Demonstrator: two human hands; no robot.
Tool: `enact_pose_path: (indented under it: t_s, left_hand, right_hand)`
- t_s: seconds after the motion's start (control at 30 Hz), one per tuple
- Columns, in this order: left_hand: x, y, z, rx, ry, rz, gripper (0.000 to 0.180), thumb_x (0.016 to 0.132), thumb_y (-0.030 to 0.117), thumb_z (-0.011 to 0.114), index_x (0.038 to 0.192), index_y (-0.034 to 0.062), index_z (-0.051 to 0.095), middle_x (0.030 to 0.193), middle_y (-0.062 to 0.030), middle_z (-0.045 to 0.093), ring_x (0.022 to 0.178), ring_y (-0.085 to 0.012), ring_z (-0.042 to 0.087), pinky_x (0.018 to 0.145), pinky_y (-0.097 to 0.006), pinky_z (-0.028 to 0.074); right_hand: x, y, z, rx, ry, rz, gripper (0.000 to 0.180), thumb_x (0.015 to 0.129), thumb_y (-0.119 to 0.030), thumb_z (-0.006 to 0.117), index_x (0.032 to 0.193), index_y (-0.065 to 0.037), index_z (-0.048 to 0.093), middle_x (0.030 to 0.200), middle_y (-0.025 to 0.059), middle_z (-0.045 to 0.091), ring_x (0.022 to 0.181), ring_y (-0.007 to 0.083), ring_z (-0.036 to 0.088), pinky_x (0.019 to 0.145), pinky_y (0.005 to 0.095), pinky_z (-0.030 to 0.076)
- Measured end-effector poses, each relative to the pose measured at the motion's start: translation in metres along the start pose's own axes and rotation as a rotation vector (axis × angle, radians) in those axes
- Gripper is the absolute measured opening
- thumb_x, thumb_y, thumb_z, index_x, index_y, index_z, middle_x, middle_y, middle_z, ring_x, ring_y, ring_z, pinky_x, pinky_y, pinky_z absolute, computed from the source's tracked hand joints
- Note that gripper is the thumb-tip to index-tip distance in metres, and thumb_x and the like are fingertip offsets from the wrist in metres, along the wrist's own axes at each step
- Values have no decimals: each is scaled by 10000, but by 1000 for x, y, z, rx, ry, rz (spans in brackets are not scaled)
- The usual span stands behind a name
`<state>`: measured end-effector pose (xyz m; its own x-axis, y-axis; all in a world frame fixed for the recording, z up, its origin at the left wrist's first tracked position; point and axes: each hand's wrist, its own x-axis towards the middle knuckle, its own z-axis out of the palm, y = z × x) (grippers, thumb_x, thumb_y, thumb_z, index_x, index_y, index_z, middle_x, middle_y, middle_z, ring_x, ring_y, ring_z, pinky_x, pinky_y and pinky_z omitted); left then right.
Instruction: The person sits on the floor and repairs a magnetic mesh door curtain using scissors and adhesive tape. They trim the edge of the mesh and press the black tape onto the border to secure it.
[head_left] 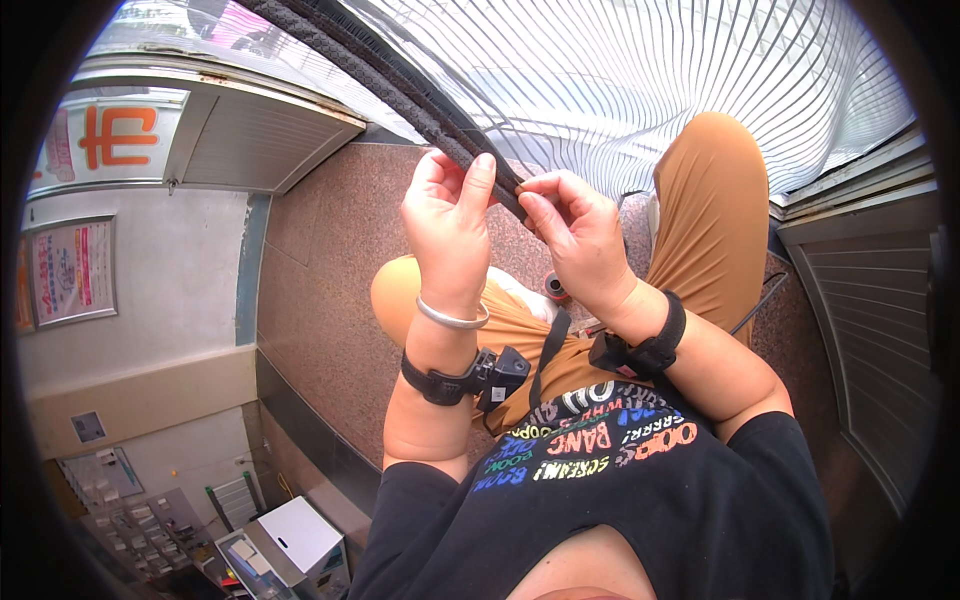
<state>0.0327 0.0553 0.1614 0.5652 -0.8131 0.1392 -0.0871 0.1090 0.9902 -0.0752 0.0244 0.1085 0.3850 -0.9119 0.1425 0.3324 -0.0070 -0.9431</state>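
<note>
A long black padded strap or edging band point(400, 85) runs from the upper left down to my hands, along the rim of a white striped mesh sheet point(640, 80). My left hand point(447, 215) pinches the band's lower end between thumb and fingers. My right hand point(575, 235) grips the same end just to the right, fingertips touching the left hand's. Both wrists carry black straps, and the left one also has a silver bangle. My knees in tan trousers point(710, 200) sit below the hands.
A reddish speckled stone floor point(320, 300) lies below me. A small round roll point(555, 287) rests between my legs. Metal shutters point(880, 330) stand at right and a grey shutter box point(260, 140) at upper left. A white machine point(295, 545) stands at lower left.
</note>
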Motion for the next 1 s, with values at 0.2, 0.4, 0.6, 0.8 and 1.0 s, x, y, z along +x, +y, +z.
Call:
enact_pose_path:
  t_s: [0.2,0.4,0.6,0.8,1.0]
  left_hand:
    - [1,0,0,-18,-3,44,100,853,68,603,930,20,560,853,-44,634,709,-78,593,625,-200,483]
    - [1,1,1,-1,1,38,99,849,47,601,929,8,560,857,-58,636,722,-84,597,648,-211,498]
    - [-1,2,2,-25,1,41,115,846,37,599,947,-2,559,856,-61,633,735,-90,600,665,-217,506]
    - [0,3,3,22,13,61,124,841,32,599,953,-3,558,861,-59,629,731,-87,593,648,-209,493]
    - [-2,8,6,2,19,35,124,826,-6,597,929,-20,529,835,-52,616,746,-64,561,663,-189,448]
  right_hand:
    - [6,-3,-10,-305,-45,-132,115,802,-101,644,819,-10,575,664,126,588,567,235,575,517,309,448]
    - [9,0,-12,-416,-59,-388,76,791,-49,609,838,-29,553,723,153,569,649,350,562,533,368,445]
    - [8,1,-11,-477,-50,-409,65,817,-67,582,850,-37,534,731,165,568,667,362,569,535,388,443]
    - [5,-1,-7,-428,-84,-215,54,853,-53,540,881,-26,502,669,161,551,607,320,555,532,378,436]
    - [5,-5,-9,-460,-125,-181,66,852,-35,506,911,-34,475,709,197,570,682,390,579,563,430,444]
